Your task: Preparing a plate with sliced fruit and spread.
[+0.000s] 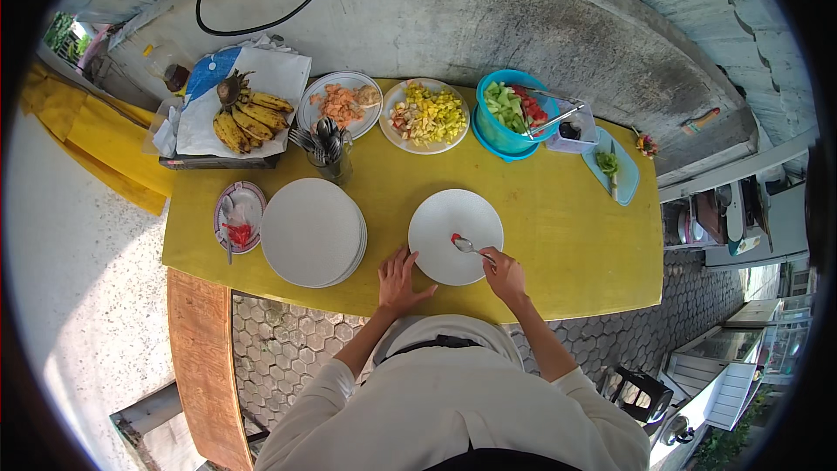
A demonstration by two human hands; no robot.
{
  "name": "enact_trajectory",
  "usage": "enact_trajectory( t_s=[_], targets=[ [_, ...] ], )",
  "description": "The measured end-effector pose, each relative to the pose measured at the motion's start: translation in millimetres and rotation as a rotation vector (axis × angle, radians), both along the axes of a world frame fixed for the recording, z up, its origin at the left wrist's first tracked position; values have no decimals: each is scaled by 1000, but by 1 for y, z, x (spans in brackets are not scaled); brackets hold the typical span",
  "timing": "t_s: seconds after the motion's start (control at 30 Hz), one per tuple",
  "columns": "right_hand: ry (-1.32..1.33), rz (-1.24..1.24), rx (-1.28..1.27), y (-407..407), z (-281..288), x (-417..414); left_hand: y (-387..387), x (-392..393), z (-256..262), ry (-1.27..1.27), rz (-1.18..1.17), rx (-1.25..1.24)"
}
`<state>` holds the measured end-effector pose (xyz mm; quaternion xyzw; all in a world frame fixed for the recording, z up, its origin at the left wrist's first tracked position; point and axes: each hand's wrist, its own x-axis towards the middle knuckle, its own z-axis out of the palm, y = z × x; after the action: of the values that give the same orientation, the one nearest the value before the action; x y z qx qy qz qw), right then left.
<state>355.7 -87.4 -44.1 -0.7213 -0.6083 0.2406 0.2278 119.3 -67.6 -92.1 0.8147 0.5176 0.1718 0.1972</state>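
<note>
A white plate (451, 268) lies before me on the yellow table. My right hand (507, 275) holds a metal spoon (465, 245) over it, and the spoon's tip is at a small red food piece (455, 237) near the plate's middle. At the plate's lower left edge is my left hand (397, 281), fingers spread, holding nothing; whether it touches the rim is unclear. To the left stands a stack of white plates (310, 232). Beside the stack, a small patterned dish (260, 204) holds red strips (239, 234) and a spoon (228, 207).
Along the back are bananas (252, 118), a glass of cutlery (335, 167), plates of chopped orange food (340, 106) and diced fruit (428, 114), and a blue bowl (500, 136) with tongs. A light-blue cutting board (629, 176) with greens and a knife lies at right.
</note>
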Motion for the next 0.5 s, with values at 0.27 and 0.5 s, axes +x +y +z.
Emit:
enact_trajectory(
  t_s=[0.27,0.5],
  targets=[
    [17,-29,-56,-5,2,0,0,0,0,-28,-3,-17],
    [21,-52,-49,-6,1,2,1,-1,0,-12,-11,-10]
  ],
)
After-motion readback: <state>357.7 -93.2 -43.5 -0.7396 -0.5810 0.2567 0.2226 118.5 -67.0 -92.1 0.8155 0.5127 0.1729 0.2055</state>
